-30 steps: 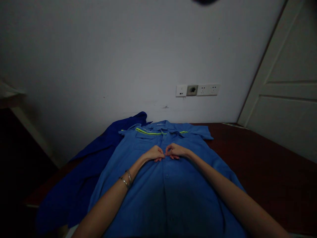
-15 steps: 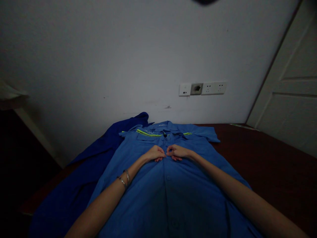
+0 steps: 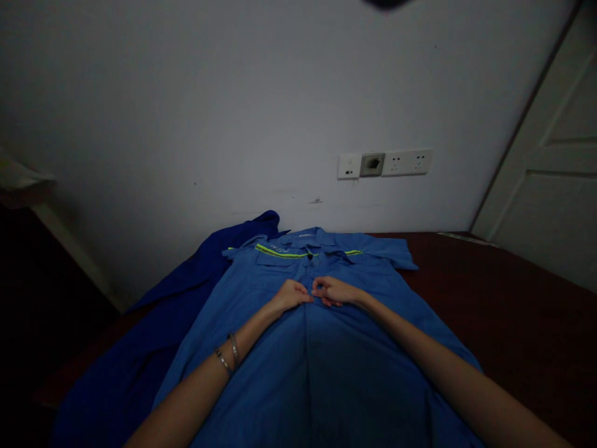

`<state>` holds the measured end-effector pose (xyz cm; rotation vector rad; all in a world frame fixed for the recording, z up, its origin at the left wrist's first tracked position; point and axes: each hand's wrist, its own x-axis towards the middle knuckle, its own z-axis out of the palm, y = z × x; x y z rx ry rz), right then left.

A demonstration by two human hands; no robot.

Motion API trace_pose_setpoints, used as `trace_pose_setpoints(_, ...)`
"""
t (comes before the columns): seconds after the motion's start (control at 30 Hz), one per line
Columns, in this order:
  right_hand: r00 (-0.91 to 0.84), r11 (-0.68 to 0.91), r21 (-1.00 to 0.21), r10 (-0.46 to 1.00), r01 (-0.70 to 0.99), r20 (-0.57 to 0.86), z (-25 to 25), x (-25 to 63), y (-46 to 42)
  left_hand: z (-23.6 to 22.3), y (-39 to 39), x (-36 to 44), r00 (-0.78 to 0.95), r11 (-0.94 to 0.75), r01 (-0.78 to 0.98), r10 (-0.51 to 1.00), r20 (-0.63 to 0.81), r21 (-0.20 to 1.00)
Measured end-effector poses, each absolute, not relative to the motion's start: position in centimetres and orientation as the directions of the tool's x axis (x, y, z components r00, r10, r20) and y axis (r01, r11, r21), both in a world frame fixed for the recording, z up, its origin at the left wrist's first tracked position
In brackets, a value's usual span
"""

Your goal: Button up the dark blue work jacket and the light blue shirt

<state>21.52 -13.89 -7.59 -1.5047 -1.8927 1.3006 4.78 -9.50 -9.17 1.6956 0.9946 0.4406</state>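
A blue short-sleeved work shirt (image 3: 261, 348) with a yellow-green stripe across the chest lies spread out, its collar toward the wall. My left hand (image 3: 293, 294), with metal bangles (image 3: 227, 354) on the forearm, pinches the shirt's front placket below the chest stripe. Just beside it, fingers curled together, my right hand (image 3: 336, 291) pinches the same placket from the other side. The fingertips of the two hands nearly meet. Whether a button sits between them is too small and dark to tell.
A darker blue garment (image 3: 172, 311) lies left of the shirt, partly beneath it. Both rest on a dark reddish-brown table (image 3: 504, 311) against a white wall (image 3: 186, 112). Wall sockets (image 3: 385, 163) sit above the table; a panelled white door (image 3: 559, 186) stands at the right.
My left hand has shifted slightly down and its fingers have straightened a little along the placket. My right hand stays nearly in place. The placket's lower buttons no longer show.
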Motion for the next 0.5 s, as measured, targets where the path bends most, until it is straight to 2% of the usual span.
trace_pose_setpoints(0.2,-0.362,0.045,-0.819,0.91,0.572,-0.204,-7.2,21.3,-14.4,-7.9,-9.9,4.0,0.635,-0.052,0.424,0.729,-0.255,0.904)
trace_pose_setpoints(0.5,-0.392,0.219,-0.697,0.915,0.683,-0.098,-7.1,21.0,-15.0,-7.6,-9.8,3.3,0.697,-0.067,0.46,0.645,-0.313,0.886)
